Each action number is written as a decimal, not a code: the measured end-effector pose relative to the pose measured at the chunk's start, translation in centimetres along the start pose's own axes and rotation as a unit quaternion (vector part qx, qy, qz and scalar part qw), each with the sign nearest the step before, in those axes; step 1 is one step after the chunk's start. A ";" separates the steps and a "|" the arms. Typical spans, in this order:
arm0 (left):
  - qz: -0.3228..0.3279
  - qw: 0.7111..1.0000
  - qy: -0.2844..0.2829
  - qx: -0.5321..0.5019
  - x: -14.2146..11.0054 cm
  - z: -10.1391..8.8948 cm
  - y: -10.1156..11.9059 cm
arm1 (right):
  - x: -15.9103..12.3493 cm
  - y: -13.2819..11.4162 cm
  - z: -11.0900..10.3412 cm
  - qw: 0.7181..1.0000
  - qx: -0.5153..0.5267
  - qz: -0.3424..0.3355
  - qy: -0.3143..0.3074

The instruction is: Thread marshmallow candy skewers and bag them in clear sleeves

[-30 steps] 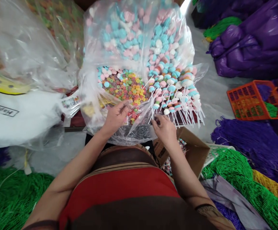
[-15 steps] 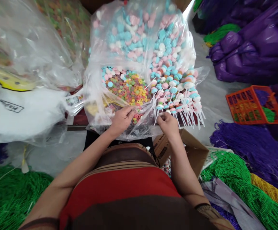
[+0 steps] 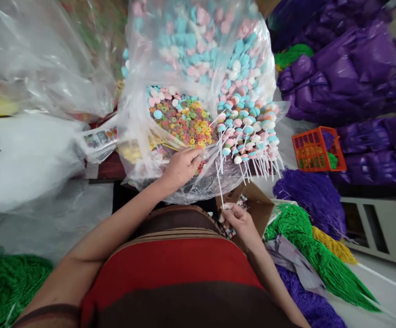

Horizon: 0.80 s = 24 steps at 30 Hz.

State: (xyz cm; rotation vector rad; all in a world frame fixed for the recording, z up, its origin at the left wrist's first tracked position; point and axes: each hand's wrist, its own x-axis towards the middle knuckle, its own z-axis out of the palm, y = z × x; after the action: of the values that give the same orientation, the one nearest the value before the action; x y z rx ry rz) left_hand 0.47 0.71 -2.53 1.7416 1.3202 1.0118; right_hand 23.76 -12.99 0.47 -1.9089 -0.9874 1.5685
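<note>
A thin white stick (image 3: 220, 184) points up from my right hand (image 3: 238, 219), pinched near its lower end between thumb and fingers; no candy shows on it. That hand is close to my body, over an open cardboard box (image 3: 264, 207). My left hand (image 3: 183, 167) rests at the near edge of small coloured ring candies (image 3: 187, 123), its fingers closed; whatever they hold is hidden. Above the rings bulges a clear plastic bag (image 3: 170, 73) of pink, blue and white candies. Right of the rings lies a heap of candy sticks (image 3: 249, 127), their white ends hanging toward me.
A white sack (image 3: 30, 159) fills the left. On the right are an orange basket (image 3: 309, 150), purple bundles (image 3: 348, 64) and purple strands (image 3: 310, 200). Green cords (image 3: 297, 232) lie right of the box, more green cords (image 3: 17, 282) at lower left.
My right hand has drawn back from the candy heap toward my body with the white stick. The left hand stays by the rings. The view has turned a little to the right.
</note>
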 end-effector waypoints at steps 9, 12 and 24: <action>-0.049 0.947 -0.173 -0.266 -0.1 0.3 0.6 | -3.3 0.1 1.6 0.998 0.006 0.002 0.056; -0.084 0.888 -0.245 -0.380 0.2 -0.2 1.0 | -3.3 -0.5 2.7 0.997 0.012 -0.006 0.078; -0.114 0.839 -0.246 -0.472 -0.1 1.6 3.7 | -2.3 1.6 2.3 0.993 0.091 -0.052 0.062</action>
State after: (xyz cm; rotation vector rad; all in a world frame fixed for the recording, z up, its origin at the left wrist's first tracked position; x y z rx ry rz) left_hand 3.39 -0.31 0.09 0.9368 0.5017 0.7836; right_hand 21.68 -16.01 0.20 -1.7776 -0.8475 1.4107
